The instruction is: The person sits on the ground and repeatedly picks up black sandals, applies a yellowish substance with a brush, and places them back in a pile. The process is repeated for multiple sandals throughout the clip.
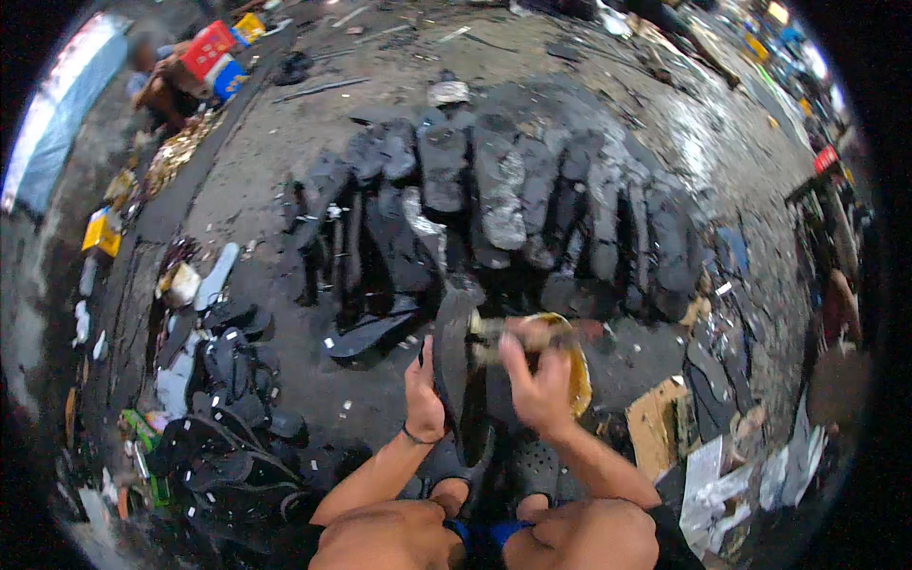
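My left hand (424,397) is closed round a dark grey sandal sole (456,356), held on edge with its long side pointing away from me. My right hand (543,385) is blurred by motion. Its fingers are closed on a brush (489,334), whose pale tip is at the right face of the sole. Behind the right hand stands a round container with a yellowish rim (581,388); its contents are mostly hidden. Beyond the sole, several black soles (499,190) lean side by side in a wide arc, some with shiny wet-looking patches.
At the left lies a heap of black sandals (233,456). A torn cardboard piece (654,427) and white paper scraps (703,489) lie at the right. Another person (161,85) squats at the far left near red and blue boxes (211,55). My shoes (532,465) are below my hands.
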Available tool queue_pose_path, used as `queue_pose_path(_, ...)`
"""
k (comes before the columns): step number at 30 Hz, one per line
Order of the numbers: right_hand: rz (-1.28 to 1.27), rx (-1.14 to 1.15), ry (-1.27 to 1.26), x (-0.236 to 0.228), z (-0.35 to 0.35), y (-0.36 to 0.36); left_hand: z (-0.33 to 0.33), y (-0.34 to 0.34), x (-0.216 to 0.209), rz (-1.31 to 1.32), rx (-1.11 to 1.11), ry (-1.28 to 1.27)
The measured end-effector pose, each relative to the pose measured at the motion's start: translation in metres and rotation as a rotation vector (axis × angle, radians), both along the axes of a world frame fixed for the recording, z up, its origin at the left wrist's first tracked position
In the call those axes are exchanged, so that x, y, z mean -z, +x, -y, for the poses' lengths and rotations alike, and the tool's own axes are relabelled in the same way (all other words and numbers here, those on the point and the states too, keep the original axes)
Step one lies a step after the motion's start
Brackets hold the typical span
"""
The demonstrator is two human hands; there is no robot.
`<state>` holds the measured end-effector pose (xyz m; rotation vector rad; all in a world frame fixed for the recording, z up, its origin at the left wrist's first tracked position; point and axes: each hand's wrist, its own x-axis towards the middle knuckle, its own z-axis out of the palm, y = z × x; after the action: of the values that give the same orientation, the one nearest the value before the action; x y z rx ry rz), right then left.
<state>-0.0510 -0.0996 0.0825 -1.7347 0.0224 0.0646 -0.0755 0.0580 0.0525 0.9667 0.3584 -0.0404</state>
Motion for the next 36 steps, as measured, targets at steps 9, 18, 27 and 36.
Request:
queue_pose_path(9,-0.405,0.119,0.526,0.016,0.03,-0.005,-0.075,-0.11,0.067,-0.554,0.308,-0.53)
queue_pose_path(18,0.28,-0.174,-0.124,0.021,-0.02,-0.03,-0.032,0.009,0.009,-0.213,-0.023,-0.369)
queue_pose_path(27,0.037,-0.237,0.176,-0.027,-0.017,-0.008,-0.013,0.016,-0.007,-0.266,0.011,-0.303)
queue_pose_path(36,-0.04,-0.105,-0.199,0.028,0.018,0.015,-0.027,0.027,-0.014,-0.128,-0.024,-0.426)
